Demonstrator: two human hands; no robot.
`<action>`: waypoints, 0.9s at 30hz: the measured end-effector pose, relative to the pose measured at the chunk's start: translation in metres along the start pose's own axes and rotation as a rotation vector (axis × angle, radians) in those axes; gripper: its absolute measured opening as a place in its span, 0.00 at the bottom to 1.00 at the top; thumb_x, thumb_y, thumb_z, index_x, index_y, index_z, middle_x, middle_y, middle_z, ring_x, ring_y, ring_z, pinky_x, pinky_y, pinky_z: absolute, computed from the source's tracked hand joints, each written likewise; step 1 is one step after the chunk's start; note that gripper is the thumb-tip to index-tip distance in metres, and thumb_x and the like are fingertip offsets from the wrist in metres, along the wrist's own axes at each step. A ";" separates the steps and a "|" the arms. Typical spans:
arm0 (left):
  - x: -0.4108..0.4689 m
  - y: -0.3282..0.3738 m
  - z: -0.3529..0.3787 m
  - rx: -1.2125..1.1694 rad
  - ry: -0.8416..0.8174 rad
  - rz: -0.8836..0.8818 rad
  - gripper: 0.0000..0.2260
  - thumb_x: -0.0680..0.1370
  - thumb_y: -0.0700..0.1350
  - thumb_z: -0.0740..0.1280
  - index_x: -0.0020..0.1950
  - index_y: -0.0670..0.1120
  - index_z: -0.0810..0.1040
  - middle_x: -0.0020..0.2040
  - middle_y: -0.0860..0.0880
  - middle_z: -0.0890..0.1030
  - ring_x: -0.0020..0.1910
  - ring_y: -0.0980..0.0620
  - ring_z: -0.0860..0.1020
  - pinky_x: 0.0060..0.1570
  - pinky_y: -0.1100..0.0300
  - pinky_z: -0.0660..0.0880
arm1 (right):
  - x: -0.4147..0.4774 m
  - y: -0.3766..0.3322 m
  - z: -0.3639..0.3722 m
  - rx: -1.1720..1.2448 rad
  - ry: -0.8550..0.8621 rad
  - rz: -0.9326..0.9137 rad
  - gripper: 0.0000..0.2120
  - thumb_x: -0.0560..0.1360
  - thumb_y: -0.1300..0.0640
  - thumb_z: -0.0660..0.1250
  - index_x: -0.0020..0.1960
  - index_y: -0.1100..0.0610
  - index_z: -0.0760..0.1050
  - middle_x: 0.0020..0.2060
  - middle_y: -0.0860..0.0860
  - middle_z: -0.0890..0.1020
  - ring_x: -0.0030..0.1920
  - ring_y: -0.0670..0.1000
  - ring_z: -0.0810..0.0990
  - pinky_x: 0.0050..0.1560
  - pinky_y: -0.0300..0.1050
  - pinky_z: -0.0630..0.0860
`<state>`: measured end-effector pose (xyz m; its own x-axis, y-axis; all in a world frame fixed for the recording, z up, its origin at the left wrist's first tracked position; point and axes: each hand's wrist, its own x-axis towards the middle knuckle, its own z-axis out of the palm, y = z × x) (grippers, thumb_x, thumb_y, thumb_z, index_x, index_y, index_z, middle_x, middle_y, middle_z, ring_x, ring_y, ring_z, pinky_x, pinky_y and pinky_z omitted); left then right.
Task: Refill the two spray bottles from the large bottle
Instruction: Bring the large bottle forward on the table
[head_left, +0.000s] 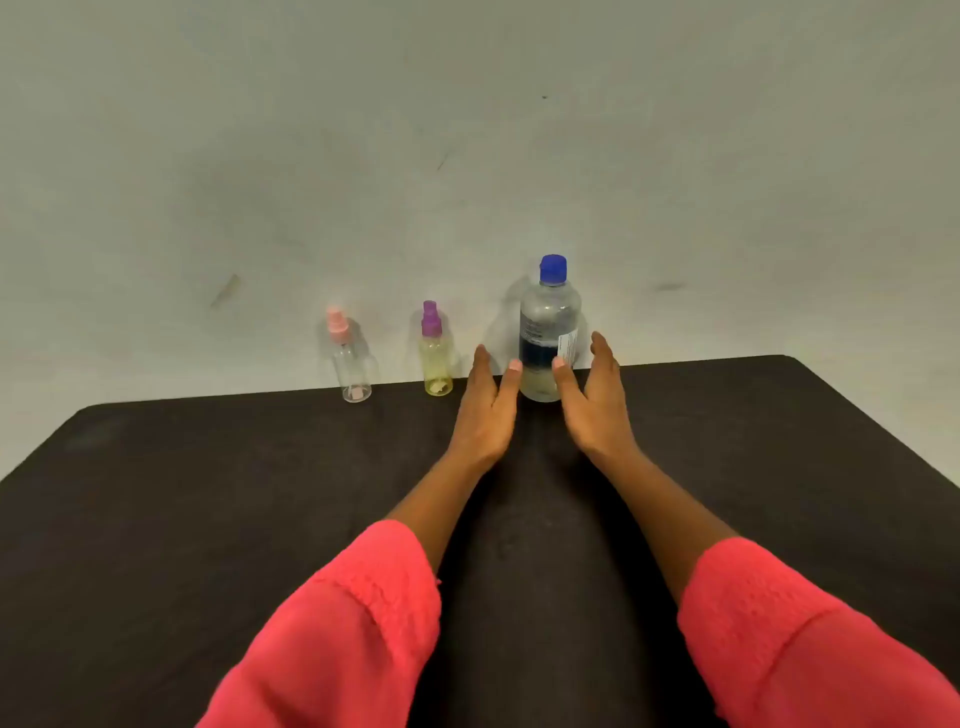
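Observation:
A large clear bottle (548, 338) with a blue cap and a dark label stands upright near the far edge of the table. To its left stands a small yellowish spray bottle (435, 364) with a purple top. Further left is a small clear spray bottle (352, 366) with a pink top. My left hand (488, 408) and my right hand (589, 400) reach forward with straight fingers, one on each side of the large bottle's lower part. The thumbs lie close to the bottle; whether they touch it I cannot tell.
The three bottles stand in a row along the back edge of a dark table (208, 519). A pale grey wall (467, 156) rises right behind them. The table's right corner is rounded.

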<state>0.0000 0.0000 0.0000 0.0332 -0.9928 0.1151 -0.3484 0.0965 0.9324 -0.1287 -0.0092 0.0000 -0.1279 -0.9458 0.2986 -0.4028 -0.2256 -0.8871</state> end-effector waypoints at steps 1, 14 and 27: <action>0.005 0.001 0.003 -0.008 0.037 0.032 0.32 0.80 0.63 0.52 0.78 0.46 0.52 0.78 0.46 0.58 0.76 0.49 0.58 0.75 0.50 0.55 | 0.006 0.002 0.001 0.027 0.011 -0.019 0.30 0.80 0.46 0.61 0.77 0.53 0.53 0.75 0.53 0.61 0.74 0.53 0.62 0.71 0.43 0.59; 0.015 -0.001 0.018 0.000 0.038 0.124 0.27 0.77 0.64 0.50 0.67 0.48 0.68 0.65 0.47 0.73 0.64 0.50 0.73 0.65 0.48 0.70 | 0.009 0.005 0.002 0.057 -0.131 -0.102 0.20 0.78 0.45 0.61 0.68 0.50 0.66 0.61 0.51 0.76 0.61 0.50 0.75 0.63 0.55 0.73; -0.070 0.009 0.019 -0.049 0.059 0.068 0.27 0.76 0.64 0.53 0.69 0.49 0.68 0.66 0.47 0.72 0.62 0.52 0.74 0.65 0.48 0.70 | -0.069 -0.008 -0.021 0.071 -0.129 -0.066 0.29 0.74 0.37 0.59 0.70 0.49 0.65 0.63 0.50 0.74 0.63 0.49 0.74 0.64 0.55 0.73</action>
<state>-0.0235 0.0687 -0.0063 0.0662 -0.9781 0.1973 -0.3059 0.1683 0.9371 -0.1360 0.0624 -0.0061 0.0160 -0.9496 0.3131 -0.3406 -0.2996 -0.8912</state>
